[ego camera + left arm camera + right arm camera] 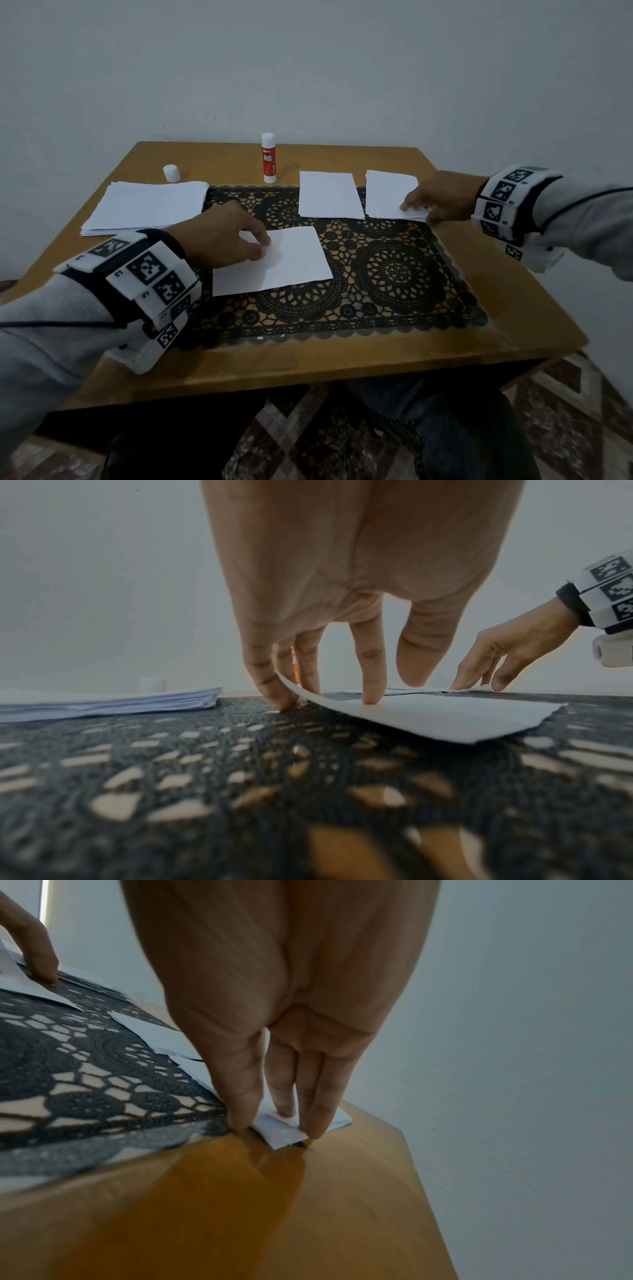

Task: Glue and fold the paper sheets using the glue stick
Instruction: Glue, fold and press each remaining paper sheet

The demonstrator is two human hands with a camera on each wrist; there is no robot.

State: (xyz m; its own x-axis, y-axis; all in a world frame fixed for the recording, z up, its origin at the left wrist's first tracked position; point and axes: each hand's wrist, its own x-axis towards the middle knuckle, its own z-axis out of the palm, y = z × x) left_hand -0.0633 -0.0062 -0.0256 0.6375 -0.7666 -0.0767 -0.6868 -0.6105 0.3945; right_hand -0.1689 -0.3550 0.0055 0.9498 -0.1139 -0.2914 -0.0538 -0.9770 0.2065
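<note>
Resting on the near sheet (274,262), the left hand (219,236) has its fingers (371,669) spread and pointing down: the forefinger presses the paper flat, while the sheet's left edge curls up between the other fingertips, which touch the black lace mat (394,274). That sheet lies flat on the mat apart from the lifted edge, in the middle of the bench (513,308), nearest the person.

At the far right, the right hand (442,200) reaches to a small pile of folded sheets (387,192). In the right wrist view its fingers (318,1096) are held close together, nearly straight, tips pressing down on the pile's near corner, with the thumb set on the mat's edge just beside the paper. Whether the thumb has hooked under the pile cannot be told.

Just left of that pile lies another folded sheet (329,195), half on the mat and half on bare wood, close to it but apart. A thicker stack of unfolded paper (147,207) sits at the bench's far left, overlapping the mat's left edge.

The glue stick (269,157) stands upright and uncapped at the far edge of the bench, near the wall, well apart from both hands. Its white cap (171,173) stands on the wood to the left, just behind the big stack.

Both wrists wear white bands with black-and-white square markers, over grey sleeves.
</note>
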